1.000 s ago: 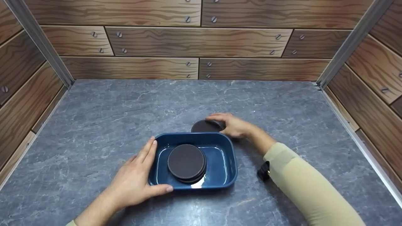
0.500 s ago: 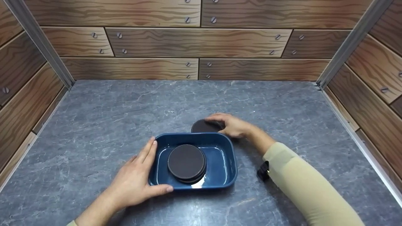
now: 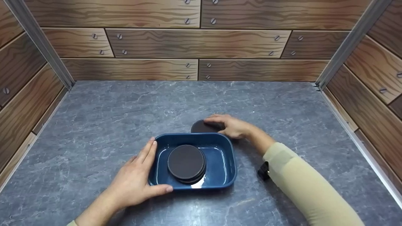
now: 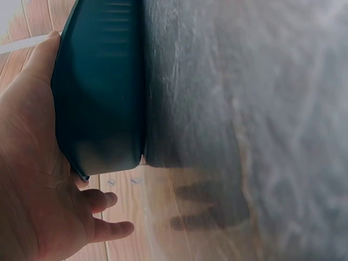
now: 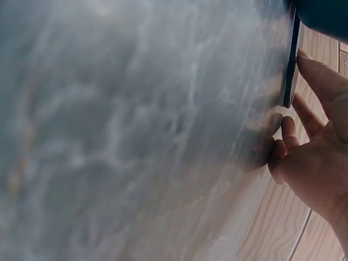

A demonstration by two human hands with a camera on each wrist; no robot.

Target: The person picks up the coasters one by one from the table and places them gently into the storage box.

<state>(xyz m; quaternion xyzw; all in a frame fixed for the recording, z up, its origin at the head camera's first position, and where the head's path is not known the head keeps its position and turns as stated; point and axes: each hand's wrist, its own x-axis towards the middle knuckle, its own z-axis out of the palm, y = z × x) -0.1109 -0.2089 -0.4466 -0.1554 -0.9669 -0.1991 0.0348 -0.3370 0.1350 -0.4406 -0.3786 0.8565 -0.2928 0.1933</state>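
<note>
A blue rectangular dish (image 3: 220, 185) holds a stack of round dark brown coasters (image 3: 186, 161) with stitched edges. My left hand (image 3: 133, 179) rests against its left end, fingers straight along the side and thumb on the front rim. In the left wrist view, two fingers of the left hand (image 4: 32, 168) extend past the dish wall (image 4: 103, 92). Just behind the dish, a similar coaster (image 3: 201, 126) lies on the table, partly hidden by the back rim. My right hand (image 3: 234, 126) grips its right side between thumb and fingers. The right wrist view shows this coaster (image 5: 291, 70) edge-on.
The grey marbled tabletop (image 3: 125, 100) reaches back to a wood-patterned wall (image 3: 198, 42). Similar side panels and metal corner posts (image 3: 345, 47) enclose it left and right. A black strap device (image 3: 263, 171) sits at the right sleeve.
The right fingertips have shifted very slightly left over the coaster. The left hand, the dish and the stack inside it have stayed in place.
</note>
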